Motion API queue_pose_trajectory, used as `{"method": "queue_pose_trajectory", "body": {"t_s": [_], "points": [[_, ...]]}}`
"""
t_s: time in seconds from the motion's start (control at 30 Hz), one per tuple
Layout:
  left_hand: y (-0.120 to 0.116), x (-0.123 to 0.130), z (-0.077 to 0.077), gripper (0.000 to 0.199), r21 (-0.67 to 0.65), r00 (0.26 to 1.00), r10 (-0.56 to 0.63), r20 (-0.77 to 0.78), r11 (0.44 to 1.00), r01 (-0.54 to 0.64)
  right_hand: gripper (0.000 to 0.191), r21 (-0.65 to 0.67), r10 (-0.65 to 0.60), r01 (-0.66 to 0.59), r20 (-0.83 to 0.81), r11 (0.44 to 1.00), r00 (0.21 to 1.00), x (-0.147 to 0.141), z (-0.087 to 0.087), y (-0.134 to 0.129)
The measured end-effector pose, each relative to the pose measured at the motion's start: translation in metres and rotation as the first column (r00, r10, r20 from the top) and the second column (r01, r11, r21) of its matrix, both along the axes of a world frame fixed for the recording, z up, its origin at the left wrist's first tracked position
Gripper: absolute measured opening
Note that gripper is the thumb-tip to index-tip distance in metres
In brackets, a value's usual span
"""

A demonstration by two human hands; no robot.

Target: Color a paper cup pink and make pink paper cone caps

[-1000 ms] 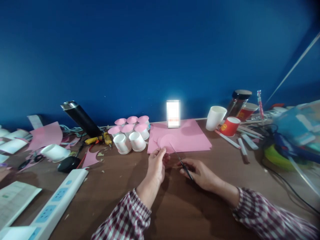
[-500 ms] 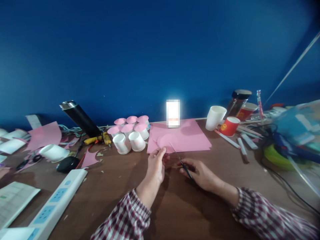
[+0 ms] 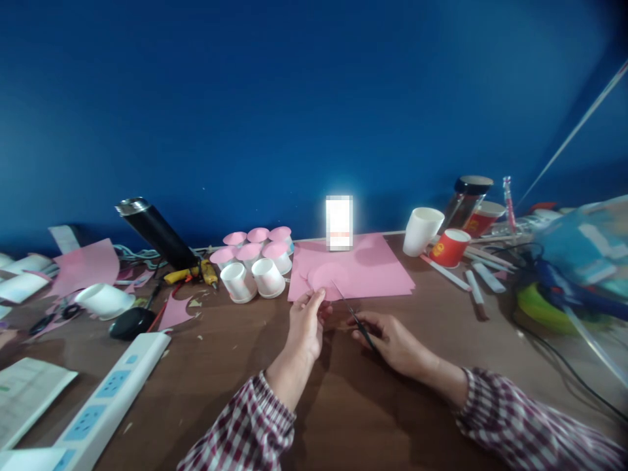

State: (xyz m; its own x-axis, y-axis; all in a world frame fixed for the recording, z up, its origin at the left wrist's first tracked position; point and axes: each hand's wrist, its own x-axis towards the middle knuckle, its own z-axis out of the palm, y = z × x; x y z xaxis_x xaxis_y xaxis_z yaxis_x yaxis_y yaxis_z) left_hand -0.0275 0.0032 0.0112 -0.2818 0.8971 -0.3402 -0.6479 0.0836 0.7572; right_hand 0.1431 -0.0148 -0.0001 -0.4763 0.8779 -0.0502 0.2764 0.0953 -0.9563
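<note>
Open passage: brown tabletop [image 3: 350, 415], lower centre, between the checked sleeves [image 3: 243, 422]. Obstacles, left: power strip [image 3: 95, 402] at lower left; leaning black flask [image 3: 159, 229] and clustered paper cups [image 3: 239, 284] above. Obstacles, right of centre: white cup [image 3: 422, 233], red cup [image 3: 451, 248].

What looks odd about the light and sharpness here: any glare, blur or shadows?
Head view: a pixelated white patch glares against the blue wall; head view: the clutter at far right is blurred; head view: soft shadows darken the table near the left hand and right hand.
</note>
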Motion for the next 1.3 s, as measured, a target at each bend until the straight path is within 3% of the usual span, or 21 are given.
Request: {"method": "queue_pose_trajectory", "body": {"t_s": [0.17, 0.3, 0.4, 0.53, 0.67, 0.73, 0.8, 0.87, 0.93, 1.03, 1.13, 1.3], "points": [[0.0, 0.001, 0.002, 0.039, -0.002, 1.0, 0.007, -0.012, 1.0, -0.007, 0.026, 0.036, 0.002, -0.003, 0.039, 0.999, 0.999, -0.001, 0.0, 0.0], [0.001, -0.001, 0.001, 0.037, 0.006, 0.999, 0.0, -0.049, 1.0, 0.0, 0.028, 0.095, 0.021, -0.032, 0.121, 0.995, 0.992, 0.001, 0.013, 0.002], [0.004, -0.006, -0.002, 0.034, -0.004, 0.994, 0.0, -0.109, 1.0, -0.001, 0.03, 0.052, 0.142, -0.153, 0.176, 0.987, 0.974, 0.011, 0.023, 0.007], [0.008, -0.012, -0.006, 0.023, 0.01, 0.974, -0.047, -0.223, 0.999, 0.051, 0.046, -0.158, 0.214, -0.206, 0.036, 0.966, 0.976, 0.027, 0.026, 0.012], [0.008, -0.014, -0.006, 0.018, 0.036, 0.893, -0.23, -0.387, 0.964, 0.264, 0.057, -0.224, 0.167, -0.215, -0.218, 0.951, 0.962, 0.03, 0.019, 0.01], [0.007, -0.016, -0.007, 0.021, 0.068, 0.807, -0.241, -0.539, 0.943, 0.327, 0.056, -0.254, 0.129, -0.211, -0.303, 0.944, 0.944, 0.026, 0.016, 0.008], [0.008, -0.021, -0.012, 0.023, 0.171, 0.421, -0.001, -0.907, 0.912, 0.372, 0.054, -0.288, 0.09, -0.197, -0.346, 0.937, 0.934, 0.023, 0.013, 0.005], [0.009, -0.026, -0.018, 0.028, 0.169, 0.071, 0.154, -0.986, 0.903, 0.396, 0.052, -0.31, 0.058, -0.183, -0.374, 0.933, 0.925, 0.02, 0.013, 0.004], [0.011, -0.03, -0.025, 0.036, 0.116, -0.124, 0.174, -0.977, 0.918, 0.378, 0.051, -0.331, 0.016, -0.161, -0.4, 0.93, 0.916, 0.018, 0.015, 0.003], [0.011, -0.031, -0.027, 0.038, -0.002, -0.277, 0.103, -0.955, 0.935, 0.355, 0.051, -0.348, -0.058, -0.09, -0.393, 0.933, 0.918, 0.018, 0.019, 0.003], [0.008, -0.03, -0.018, 0.034, -0.077, -0.404, 0.053, -0.913, 0.951, 0.298, 0.054, -0.34, -0.091, -0.039, -0.359, 0.94, 0.929, 0.018, 0.02, 0.003], [0.004, -0.028, -0.003, 0.042, -0.081, -0.482, 0.02, -0.876, 0.979, 0.187, 0.05, -0.317, -0.102, -0.032, -0.395, 0.948, 0.913, 0.017, 0.014, 0.005]]}}
